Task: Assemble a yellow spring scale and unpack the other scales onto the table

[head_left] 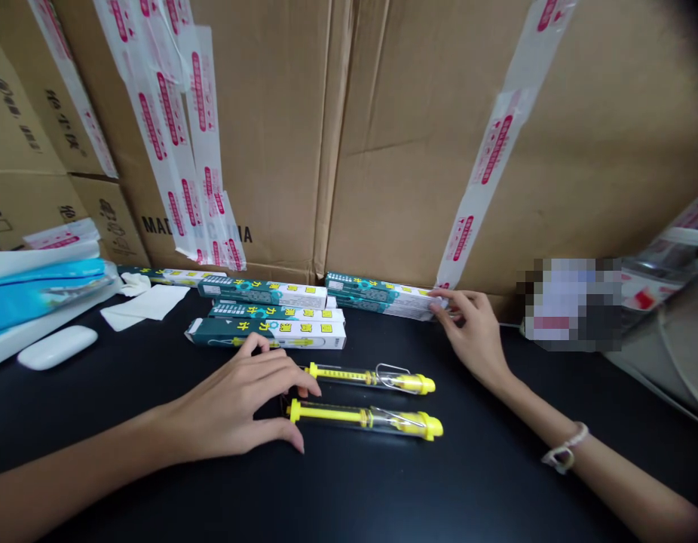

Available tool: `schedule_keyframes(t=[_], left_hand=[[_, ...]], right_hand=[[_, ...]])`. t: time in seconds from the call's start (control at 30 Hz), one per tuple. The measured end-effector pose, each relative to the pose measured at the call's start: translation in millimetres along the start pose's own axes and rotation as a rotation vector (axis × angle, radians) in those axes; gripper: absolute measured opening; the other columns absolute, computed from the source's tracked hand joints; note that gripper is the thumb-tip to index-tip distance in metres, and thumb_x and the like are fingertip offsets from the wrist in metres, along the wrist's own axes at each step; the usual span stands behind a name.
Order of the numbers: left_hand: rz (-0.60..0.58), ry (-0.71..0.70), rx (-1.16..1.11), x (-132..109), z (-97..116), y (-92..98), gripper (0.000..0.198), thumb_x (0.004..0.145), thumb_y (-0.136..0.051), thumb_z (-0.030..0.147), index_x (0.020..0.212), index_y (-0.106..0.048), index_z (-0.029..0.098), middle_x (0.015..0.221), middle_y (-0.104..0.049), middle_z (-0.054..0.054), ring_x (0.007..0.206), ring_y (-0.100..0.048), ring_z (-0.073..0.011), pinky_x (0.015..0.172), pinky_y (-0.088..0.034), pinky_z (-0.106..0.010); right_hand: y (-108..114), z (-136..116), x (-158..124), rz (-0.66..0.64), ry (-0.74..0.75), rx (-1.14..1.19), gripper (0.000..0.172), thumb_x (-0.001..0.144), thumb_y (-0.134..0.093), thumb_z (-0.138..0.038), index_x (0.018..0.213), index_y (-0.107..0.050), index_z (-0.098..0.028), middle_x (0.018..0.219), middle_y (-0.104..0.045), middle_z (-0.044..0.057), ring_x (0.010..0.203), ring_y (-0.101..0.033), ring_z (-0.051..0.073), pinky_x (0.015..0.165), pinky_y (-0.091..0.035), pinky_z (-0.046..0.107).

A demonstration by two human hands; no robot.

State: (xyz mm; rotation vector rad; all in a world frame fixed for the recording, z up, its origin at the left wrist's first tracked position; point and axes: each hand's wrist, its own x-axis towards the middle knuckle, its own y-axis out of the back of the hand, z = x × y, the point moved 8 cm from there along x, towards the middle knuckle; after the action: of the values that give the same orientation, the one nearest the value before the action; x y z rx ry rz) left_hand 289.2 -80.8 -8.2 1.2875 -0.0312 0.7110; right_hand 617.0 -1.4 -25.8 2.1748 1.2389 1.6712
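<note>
Two clear tubular spring scales with yellow ends lie side by side on the black table, an upper spring scale [371, 377] and a lower spring scale [365, 417]. My left hand [258, 400] rests at their left ends, thumb and fingers apart; whether a fingertip touches them I cannot tell. Fingers of my right hand [473, 328] grip the right end of a green and white spring scale box [383, 300], which lies at the foot of the cardboard. Another spring scale box [270, 333] lies behind my left hand, in front of more such boxes.
Large taped cardboard boxes [281, 136] wall off the back of the table. At the left are a white oval case [58, 348], white paper [148, 305] and a blue package [44, 294]. A blurred-out object [572, 305] and clear plastic containers stand at the right.
</note>
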Motion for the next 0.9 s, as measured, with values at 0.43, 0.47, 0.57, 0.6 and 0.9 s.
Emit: schedule_keyframes(t=[0.43,0.47,0.57,0.6,0.9], left_hand=[[0.008,0.207,0.063,-3.7,-22.0,-2.5,0.033,0.086,-0.075,0.039,0.115,-0.063,0.026,0.081,-0.063,0.003,0.079,-0.052,-0.0184,0.072,-0.045,-0.026],[0.007,0.210,0.060,-4.0,-22.1,-2.7,0.034,0.086,-0.076,0.038,0.114,-0.063,0.027,0.081,-0.063,0.003,0.079,-0.053,-0.0184,0.071,-0.045,-0.026],[0.009,0.215,0.056,-5.5,-22.7,-3.5,0.035,0.084,-0.079,0.034,0.114,-0.063,0.027,0.081,-0.064,0.003,0.079,-0.054,-0.0181,0.072,-0.046,-0.026],[0.014,0.212,0.055,-6.1,-23.0,-3.6,0.035,0.084,-0.079,0.031,0.115,-0.063,0.028,0.081,-0.064,0.004,0.079,-0.054,-0.0180,0.072,-0.046,-0.026],[0.069,0.087,0.057,-2.9,-13.7,-0.1,0.020,0.098,-0.061,0.023,0.118,-0.061,0.024,0.086,-0.068,0.003,0.079,-0.059,-0.0151,0.078,-0.044,-0.027]], right_hand=[[33.1,-67.6,-20.7,0.015,0.207,-0.045,0.024,0.099,-0.051,-0.027,0.115,-0.066,-0.019,0.107,-0.066,0.014,0.101,-0.062,0.030,0.089,-0.051,0.050],[37.1,-80.9,-27.5,-0.028,0.254,-0.027,0.019,0.097,-0.054,-0.027,0.110,-0.067,-0.021,0.103,-0.068,0.012,0.098,-0.064,0.028,0.087,-0.052,0.047],[36.1,-130.5,-58.3,-0.302,0.569,0.065,0.020,0.093,-0.059,-0.019,0.112,-0.066,-0.020,0.095,-0.072,0.010,0.086,-0.067,0.025,0.076,-0.056,0.040],[37.0,-143.5,-68.4,-0.345,0.674,0.061,0.021,0.092,-0.061,-0.019,0.113,-0.066,-0.019,0.094,-0.074,0.009,0.082,-0.068,0.023,0.073,-0.058,0.038],[27.9,-155.2,-76.1,-0.430,0.693,0.089,0.017,0.094,-0.060,-0.020,0.110,-0.065,-0.016,0.090,-0.076,0.008,0.078,-0.072,0.021,0.067,-0.060,0.032]])
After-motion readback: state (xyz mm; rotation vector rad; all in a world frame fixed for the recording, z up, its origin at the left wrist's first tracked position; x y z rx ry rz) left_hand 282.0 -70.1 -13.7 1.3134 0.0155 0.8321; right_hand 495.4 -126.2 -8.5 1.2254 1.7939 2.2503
